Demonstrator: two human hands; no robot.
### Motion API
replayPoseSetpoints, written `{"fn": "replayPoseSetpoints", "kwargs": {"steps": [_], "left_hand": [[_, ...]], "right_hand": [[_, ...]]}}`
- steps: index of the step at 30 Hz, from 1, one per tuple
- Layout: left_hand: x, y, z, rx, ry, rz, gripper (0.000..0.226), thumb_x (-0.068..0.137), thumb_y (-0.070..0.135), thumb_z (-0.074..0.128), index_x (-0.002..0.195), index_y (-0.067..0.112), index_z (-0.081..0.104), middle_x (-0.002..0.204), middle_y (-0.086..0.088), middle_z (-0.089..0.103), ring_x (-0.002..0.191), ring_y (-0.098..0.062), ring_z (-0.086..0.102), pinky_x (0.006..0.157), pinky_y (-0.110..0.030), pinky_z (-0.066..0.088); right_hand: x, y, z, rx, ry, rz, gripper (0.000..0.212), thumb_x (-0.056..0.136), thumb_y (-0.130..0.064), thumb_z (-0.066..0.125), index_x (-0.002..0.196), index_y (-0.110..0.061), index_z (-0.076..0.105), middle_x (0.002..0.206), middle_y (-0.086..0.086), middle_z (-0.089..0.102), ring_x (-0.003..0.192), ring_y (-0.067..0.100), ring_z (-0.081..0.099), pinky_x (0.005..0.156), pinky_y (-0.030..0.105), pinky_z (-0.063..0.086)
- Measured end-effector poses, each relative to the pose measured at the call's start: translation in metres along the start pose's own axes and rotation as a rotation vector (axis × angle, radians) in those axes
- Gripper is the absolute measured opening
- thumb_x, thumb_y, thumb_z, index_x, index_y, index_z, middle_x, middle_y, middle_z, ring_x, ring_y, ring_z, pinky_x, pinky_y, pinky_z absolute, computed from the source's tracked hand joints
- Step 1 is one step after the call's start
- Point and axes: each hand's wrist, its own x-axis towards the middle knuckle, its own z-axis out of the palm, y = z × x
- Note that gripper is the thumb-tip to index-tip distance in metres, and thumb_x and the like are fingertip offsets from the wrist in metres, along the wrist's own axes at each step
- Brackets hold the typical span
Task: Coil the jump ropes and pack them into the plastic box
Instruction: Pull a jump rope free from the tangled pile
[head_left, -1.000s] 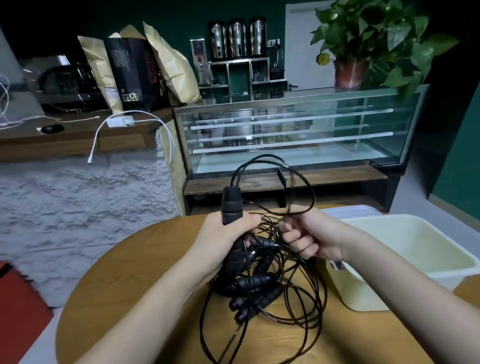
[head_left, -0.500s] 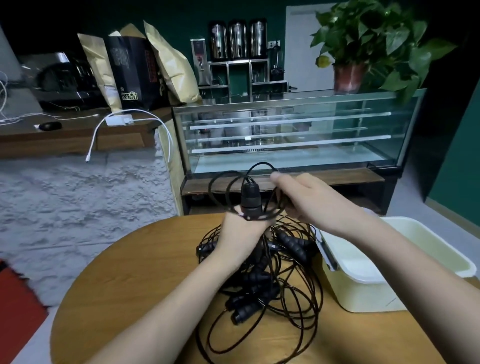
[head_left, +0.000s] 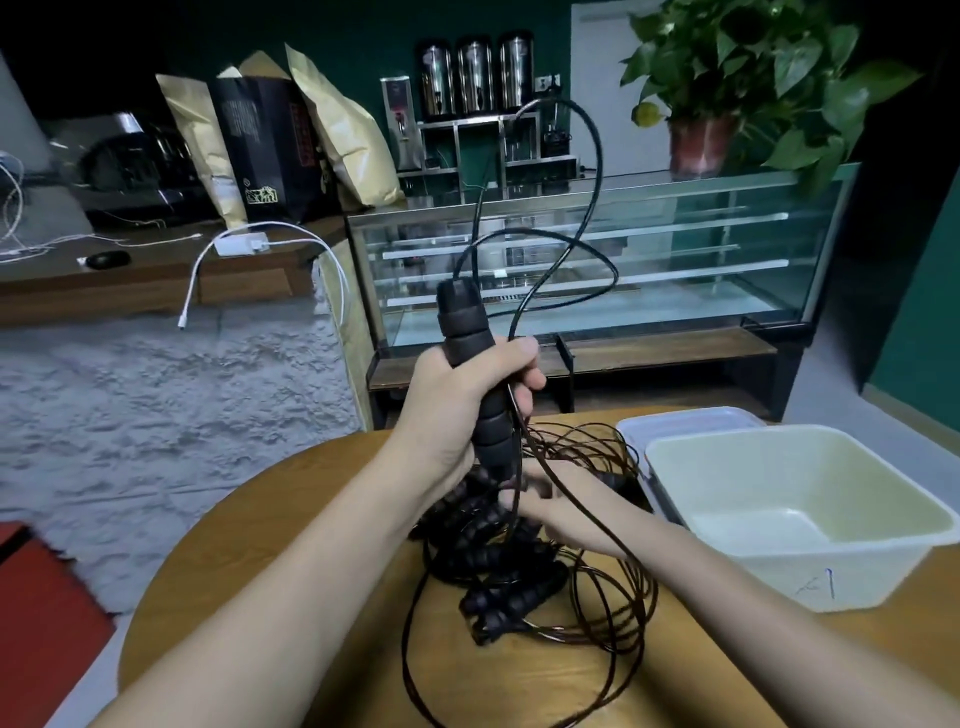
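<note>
My left hand (head_left: 467, 395) grips a black ribbed jump rope handle (head_left: 465, 332) upright above the round wooden table (head_left: 270, 525). Its black cord (head_left: 597, 171) loops high in the air above the handle. Lower down, my right hand (head_left: 556, 499) reaches into the pile of jump ropes (head_left: 498, 566), blurred, with cords running across its fingers; whether it grips one I cannot tell. The pile has several black handles and tangled thin cords lying on the table. The cream plastic box (head_left: 789, 519) stands empty to the right of the pile.
A white lid (head_left: 691, 421) lies behind the box. Beyond the table stand a glass display case (head_left: 597, 270) and a potted plant (head_left: 727, 88). A white rough wall (head_left: 166, 405) is on the left.
My left hand has raised the handle higher and the cord has swung up into a tall loop. My right hand has dropped from the cord near the handle's top down into the pile.
</note>
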Motion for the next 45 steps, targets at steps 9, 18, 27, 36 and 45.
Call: {"fn": "replayPoseSetpoints", "kwargs": {"steps": [9, 18, 27, 36, 45], "left_hand": [[-0.003, 0.006, -0.015, -0.042, -0.022, 0.026, 0.015, 0.085, 0.013, 0.069, 0.07, 0.011, 0.07, 0.07, -0.012, 0.063, 0.052, -0.017, 0.05, 0.051, -0.024, 0.044], [-0.002, 0.003, -0.03, 0.101, 0.022, 0.077, 0.014, 0.085, 0.018, 0.071, 0.072, 0.012, 0.067, 0.068, -0.009, 0.059, 0.053, -0.019, 0.05, 0.052, -0.025, 0.043], [0.0, -0.003, -0.07, 0.421, 0.267, 0.21, 0.021, 0.093, 0.014, 0.071, 0.074, 0.012, 0.062, 0.056, -0.004, 0.057, 0.053, -0.022, 0.053, 0.057, -0.029, 0.045], [-0.001, -0.042, -0.064, 0.647, 0.117, -0.013, 0.047, 0.068, 0.045, 0.087, 0.098, 0.011, 0.074, 0.066, 0.009, 0.068, 0.067, -0.016, 0.064, 0.079, -0.039, 0.052], [0.012, -0.06, -0.022, 0.761, 0.137, -0.013, 0.025, 0.074, 0.037, 0.084, 0.078, 0.016, 0.072, 0.064, 0.007, 0.065, 0.06, -0.007, 0.054, 0.063, -0.026, 0.044]], "right_hand": [[-0.001, -0.006, -0.014, 0.165, -0.175, 0.048, 0.044, 0.096, -0.021, 0.064, 0.134, -0.035, 0.05, 0.087, 0.002, 0.057, 0.064, 0.024, 0.054, 0.048, 0.027, 0.048], [-0.006, -0.013, -0.013, 0.016, 0.01, -0.066, 0.035, 0.095, -0.048, 0.06, 0.072, -0.022, 0.061, 0.068, -0.006, 0.052, 0.061, 0.011, 0.051, 0.059, 0.029, 0.044], [-0.012, 0.006, -0.054, -0.12, 0.297, -0.007, 0.045, 0.09, -0.047, 0.067, 0.07, -0.01, 0.052, 0.06, 0.006, 0.055, 0.057, 0.013, 0.052, 0.064, 0.032, 0.042], [-0.009, -0.049, -0.056, 0.197, 0.483, -0.165, 0.032, 0.099, -0.034, 0.059, 0.08, -0.011, 0.07, 0.065, 0.002, 0.069, 0.062, 0.016, 0.066, 0.073, 0.035, 0.058], [-0.003, -0.103, -0.052, 0.729, 0.247, -0.202, 0.025, 0.104, -0.018, 0.048, 0.094, 0.0, 0.061, 0.077, 0.008, 0.064, 0.062, 0.011, 0.059, 0.067, 0.019, 0.058]]}}
